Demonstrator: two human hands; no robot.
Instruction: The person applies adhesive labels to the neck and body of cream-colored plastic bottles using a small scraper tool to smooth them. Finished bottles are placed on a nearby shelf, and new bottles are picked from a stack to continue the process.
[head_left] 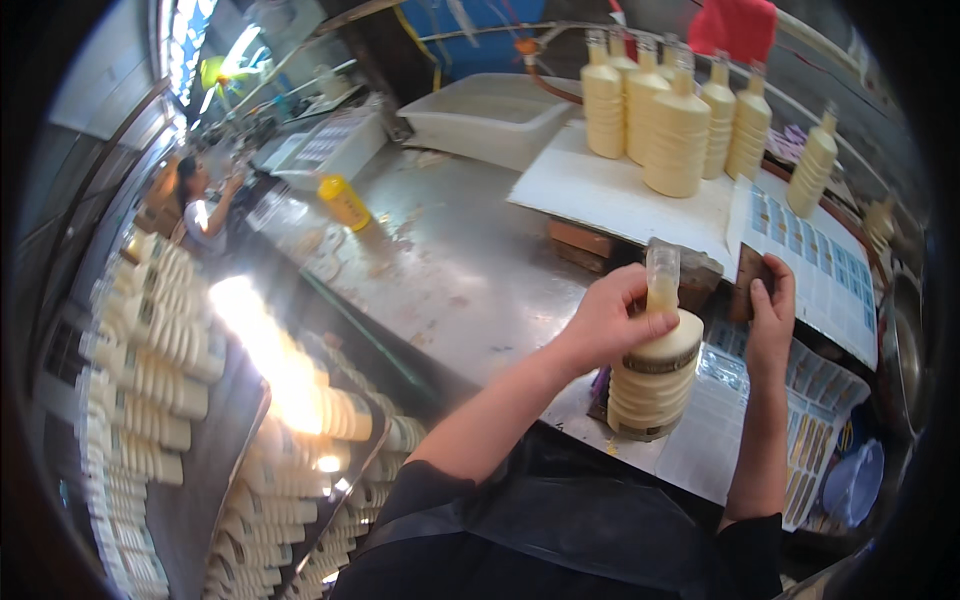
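Near the front of the bench, my left hand (612, 325) is closed round the clear neck of a cream-coloured bottle (652, 395). The bottle has a ribbed body, with a dark patterned band near its shoulder and another near its base. It stands almost upright, tilted slightly. To its right, my right hand (775, 305) grips a flat brown piece (748, 278) between thumb and fingers, apart from the bottle. What the brown piece is made of I cannot tell. Sheets of decals (800, 250) lie on a board just beyond my right hand.
Several cream bottles (675, 140) stand on a white board (590, 190) at the back right. A white plastic tub (480, 120) and a yellow bottle (343, 203) sit on the metal bench (460, 260). Racked bottles (150, 380) fill the left; a person (205, 205) is beyond. A blue bucket (853, 485) is at right.
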